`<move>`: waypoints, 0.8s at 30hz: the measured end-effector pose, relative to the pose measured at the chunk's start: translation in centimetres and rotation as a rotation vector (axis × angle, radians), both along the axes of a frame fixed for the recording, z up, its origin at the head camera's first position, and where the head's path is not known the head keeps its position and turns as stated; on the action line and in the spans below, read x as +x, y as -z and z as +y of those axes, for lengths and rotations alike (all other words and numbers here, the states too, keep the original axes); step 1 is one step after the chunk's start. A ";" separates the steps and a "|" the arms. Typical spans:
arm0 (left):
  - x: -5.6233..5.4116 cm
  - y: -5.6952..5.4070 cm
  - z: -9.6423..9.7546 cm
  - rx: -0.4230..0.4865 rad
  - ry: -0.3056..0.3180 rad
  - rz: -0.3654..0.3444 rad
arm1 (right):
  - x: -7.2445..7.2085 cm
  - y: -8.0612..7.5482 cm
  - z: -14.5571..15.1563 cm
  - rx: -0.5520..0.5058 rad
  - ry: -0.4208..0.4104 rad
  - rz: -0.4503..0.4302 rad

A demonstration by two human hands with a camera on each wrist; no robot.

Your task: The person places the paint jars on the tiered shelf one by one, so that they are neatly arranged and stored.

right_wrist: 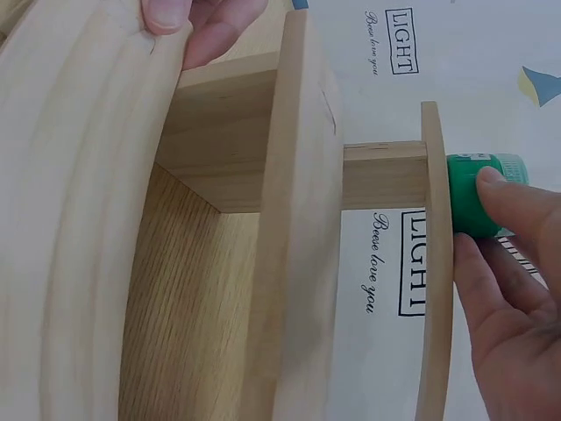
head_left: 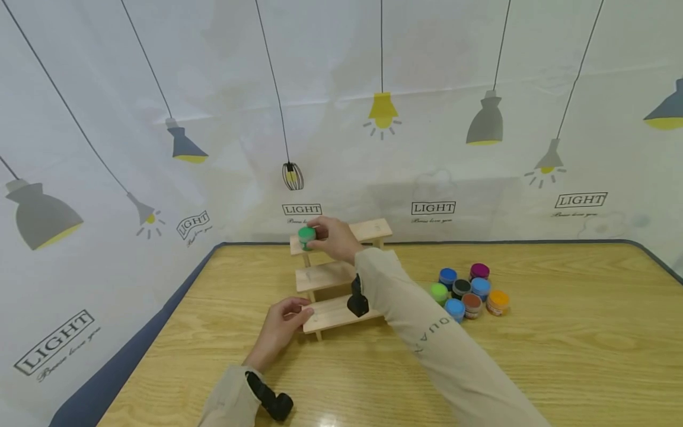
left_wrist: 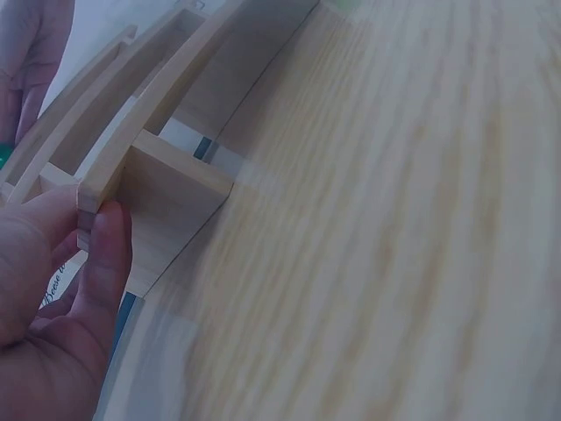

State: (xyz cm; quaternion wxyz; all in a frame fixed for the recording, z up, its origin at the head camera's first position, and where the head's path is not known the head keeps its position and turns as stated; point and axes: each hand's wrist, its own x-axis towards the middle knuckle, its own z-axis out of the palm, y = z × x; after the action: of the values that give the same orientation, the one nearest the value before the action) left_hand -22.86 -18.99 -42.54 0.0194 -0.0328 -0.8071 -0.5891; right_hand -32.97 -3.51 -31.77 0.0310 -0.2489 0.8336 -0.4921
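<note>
Our right hand (head_left: 334, 237) has its grip clamped on a green jar (head_left: 306, 235), at the left end of the top step (head_left: 373, 229) of a wooden stand (head_left: 324, 276). With our left hand (head_left: 283, 325) we pinch the bottom step (head_left: 336, 313) by its left end. The stand sits toward the tabletop's (head_left: 565, 350) far edge, with eight jars (head_left: 461, 288) clustered to its right.

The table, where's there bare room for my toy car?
Bare table lies left of the left hand, in front of the wooden stand, and right of the orange jar. It's crowded where the other jars cluster.
</note>
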 end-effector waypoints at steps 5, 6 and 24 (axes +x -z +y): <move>0.0 0.0 0.0 -0.003 0.001 0.008 | 0.1 0.2 0.0 -0.017 0.010 -0.006; 0.0 0.1 0.0 -0.002 -0.001 0.007 | 0.1 0.3 0.0 -0.022 0.013 -0.007; -0.2 0.6 0.0 0.003 -0.034 0.010 | 0.6 0.7 0.3 -0.024 0.044 -0.015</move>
State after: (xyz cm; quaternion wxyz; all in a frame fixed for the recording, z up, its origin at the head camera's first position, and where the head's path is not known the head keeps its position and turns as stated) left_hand -23.03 -18.95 -43.17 0.0334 -0.0221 -0.8065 -0.5898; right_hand -32.37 -3.16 -32.46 0.0233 -0.2272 0.8327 -0.5045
